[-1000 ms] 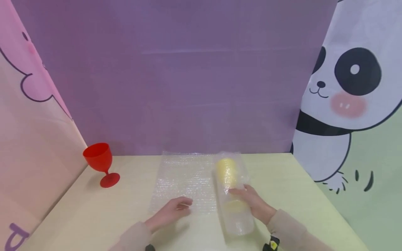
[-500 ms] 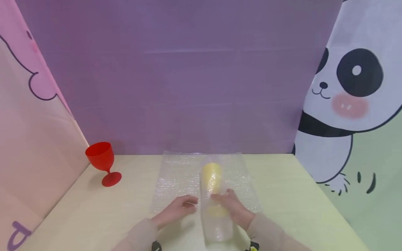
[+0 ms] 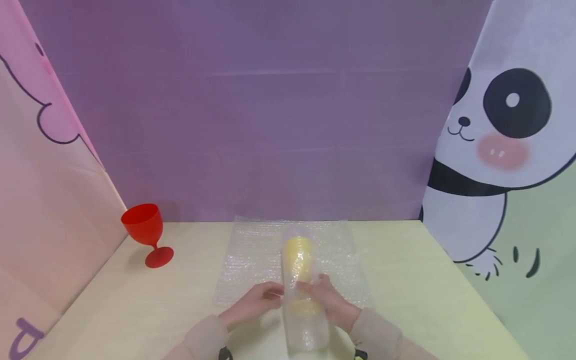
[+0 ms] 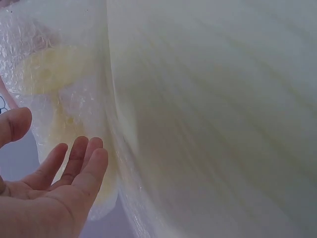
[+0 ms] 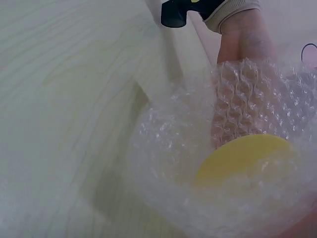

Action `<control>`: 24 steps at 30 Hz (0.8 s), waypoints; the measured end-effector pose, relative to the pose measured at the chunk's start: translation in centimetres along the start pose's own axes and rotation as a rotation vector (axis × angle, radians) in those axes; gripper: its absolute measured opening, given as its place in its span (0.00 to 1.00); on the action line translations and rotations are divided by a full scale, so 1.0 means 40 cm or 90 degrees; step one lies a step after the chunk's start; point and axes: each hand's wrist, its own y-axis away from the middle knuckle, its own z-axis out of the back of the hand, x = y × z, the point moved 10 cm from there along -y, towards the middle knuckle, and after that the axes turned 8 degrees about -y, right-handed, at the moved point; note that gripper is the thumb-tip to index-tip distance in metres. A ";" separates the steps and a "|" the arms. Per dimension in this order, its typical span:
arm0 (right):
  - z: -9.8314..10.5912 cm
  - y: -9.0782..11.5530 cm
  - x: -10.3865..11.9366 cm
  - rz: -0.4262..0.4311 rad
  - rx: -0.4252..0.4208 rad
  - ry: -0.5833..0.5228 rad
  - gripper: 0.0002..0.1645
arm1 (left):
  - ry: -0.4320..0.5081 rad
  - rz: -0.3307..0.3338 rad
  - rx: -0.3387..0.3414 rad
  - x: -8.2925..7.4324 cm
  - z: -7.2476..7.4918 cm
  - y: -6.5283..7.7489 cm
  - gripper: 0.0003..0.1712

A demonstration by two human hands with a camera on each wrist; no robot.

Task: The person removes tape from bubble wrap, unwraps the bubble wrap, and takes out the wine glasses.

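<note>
Gripping the yellow goblet (image 3: 298, 254), rolled in bubble wrap (image 3: 254, 257) in the middle of the worktop (image 3: 396, 280), with the right hand (image 3: 332, 301), probably against uncoiling. Lying lengthwise, partly over wrap spread flat, likely for cushioning. Holding the left hand (image 3: 255, 303) with fingers relaxed and parted just beside, perhaps as a stop; cannot tell whether touching. Leaving the red goblet (image 3: 145, 227) well apart at left, seemingly for room.

Pale wood-grain surface (image 3: 396, 270). Red goblet (image 3: 145, 229) stands upright far left. Clear bubble wrap sheet (image 3: 252, 255) lies flat by far edge, bubble-wrapped yellow goblet (image 3: 298, 270) over its middle.
</note>
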 end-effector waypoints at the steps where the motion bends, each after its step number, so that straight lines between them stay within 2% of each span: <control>1: 0.000 0.000 -0.001 -0.001 0.001 0.001 0.60 | 0.001 0.001 0.000 0.000 -0.001 -0.001 0.24; 7: -0.006 0.002 -0.003 -0.009 0.010 0.003 0.64 | 0.004 -0.005 0.003 -0.003 -0.004 -0.006 0.25; 13: -0.026 0.004 0.011 0.014 0.050 -0.032 0.54 | 0.009 -0.011 0.004 0.003 -0.001 -0.006 0.24; 16: -0.029 0.008 0.013 0.007 0.055 -0.038 0.54 | 0.017 0.003 -0.001 0.011 0.003 -0.009 0.25; 20: -0.030 0.013 0.016 -0.001 0.047 -0.022 0.57 | 0.016 0.009 -0.050 0.005 0.030 -0.021 0.32; 24: -0.032 0.017 0.015 -0.007 0.049 -0.010 0.59 | -0.024 -0.020 -0.111 -0.031 0.069 -0.053 0.34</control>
